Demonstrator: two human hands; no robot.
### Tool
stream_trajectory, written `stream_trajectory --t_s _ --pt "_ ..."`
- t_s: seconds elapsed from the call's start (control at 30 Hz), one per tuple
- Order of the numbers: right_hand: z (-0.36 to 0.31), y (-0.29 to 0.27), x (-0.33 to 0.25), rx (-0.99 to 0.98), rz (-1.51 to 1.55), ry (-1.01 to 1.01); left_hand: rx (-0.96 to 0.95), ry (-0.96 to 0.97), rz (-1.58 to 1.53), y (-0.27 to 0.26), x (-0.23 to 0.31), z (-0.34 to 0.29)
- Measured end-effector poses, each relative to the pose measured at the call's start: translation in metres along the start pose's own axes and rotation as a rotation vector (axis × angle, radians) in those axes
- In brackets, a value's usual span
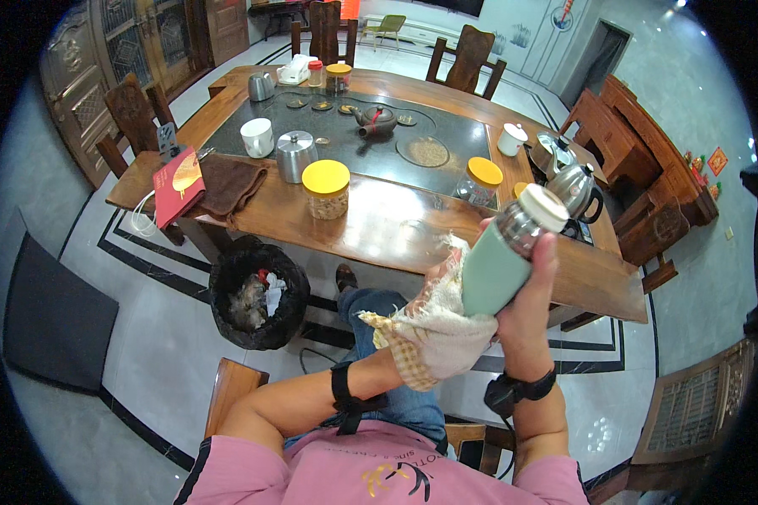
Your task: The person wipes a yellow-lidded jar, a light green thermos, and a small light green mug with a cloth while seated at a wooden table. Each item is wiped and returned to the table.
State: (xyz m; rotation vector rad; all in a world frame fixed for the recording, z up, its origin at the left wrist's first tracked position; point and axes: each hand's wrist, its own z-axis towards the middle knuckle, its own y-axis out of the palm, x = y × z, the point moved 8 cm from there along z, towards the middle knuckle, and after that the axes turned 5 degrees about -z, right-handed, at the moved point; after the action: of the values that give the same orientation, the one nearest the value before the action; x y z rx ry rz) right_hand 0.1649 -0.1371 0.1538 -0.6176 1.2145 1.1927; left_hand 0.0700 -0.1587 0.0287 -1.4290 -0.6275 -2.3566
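A mint-green thermos bottle (496, 268) with a clear section and a white cap leans in front of me, over the table's near edge. My right hand (526, 307) is wrapped around its right side, thumb up along it. A frayed white-and-yellow checked cloth (446, 337) is bunched against the bottle's lower left side. My left hand (432, 279) grips that cloth and presses it to the bottle; most of its fingers are hidden by the fabric.
The wooden tea table (379, 220) bears yellow-lidded jars (326, 192), a steel canister (296, 158), a white mug (257, 137), a dark teapot (377, 119), a brown towel (227, 185) and a steel kettle (573, 189). A lined trash bin (295, 324) stands lower left.
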Motion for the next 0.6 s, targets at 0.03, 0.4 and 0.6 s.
stream_trajectory --t_s 0.03,0.4,0.6 --pt "0.002 0.000 -0.003 -0.062 0.090 0.038 -0.017 -0.037 -0.111 0.000 -0.007 -0.002" --pt "0.008 0.020 0.005 -0.460 0.753 0.317 0.061 -0.282 -1.282 -0.007 -0.024 -0.007" --pt "0.006 0.041 0.009 -0.658 0.988 0.344 0.254 -0.241 -1.686 -0.016 -0.018 -0.009"
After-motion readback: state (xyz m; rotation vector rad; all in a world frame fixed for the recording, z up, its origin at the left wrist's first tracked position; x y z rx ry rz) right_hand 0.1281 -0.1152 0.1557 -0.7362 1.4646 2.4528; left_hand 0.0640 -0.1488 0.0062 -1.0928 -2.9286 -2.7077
